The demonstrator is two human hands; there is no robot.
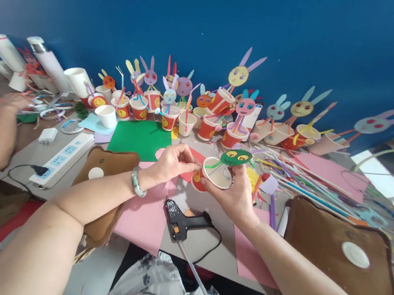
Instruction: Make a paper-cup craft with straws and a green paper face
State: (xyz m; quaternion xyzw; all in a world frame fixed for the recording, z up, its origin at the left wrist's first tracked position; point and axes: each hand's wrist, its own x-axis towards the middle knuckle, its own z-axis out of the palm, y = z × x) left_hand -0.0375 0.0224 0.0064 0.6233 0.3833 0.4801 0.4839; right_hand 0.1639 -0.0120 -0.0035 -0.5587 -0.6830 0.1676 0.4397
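My right hand [236,196] grips a paper cup [211,173], tilted with its white inside showing and a red outer wall. A green paper face [236,157] with yellow eyes stands over the cup's rim on thin stems, and my right fingers are behind it. Close by the cup's left side, my left hand [174,164] has thumb and fingertips pinched together; anything between them is too small to make out. A black hot glue gun [185,221] lies on the table below my hands, a glue stick [194,272] sticking out of its back end.
Several cups with paper rabbit faces [238,76] line the blue wall. Green paper [141,139] and pink paper [142,221] lie on the table. Pipe cleaners [302,188] spread at right. A power strip [64,159] and another person's arm [0,136] are at left.
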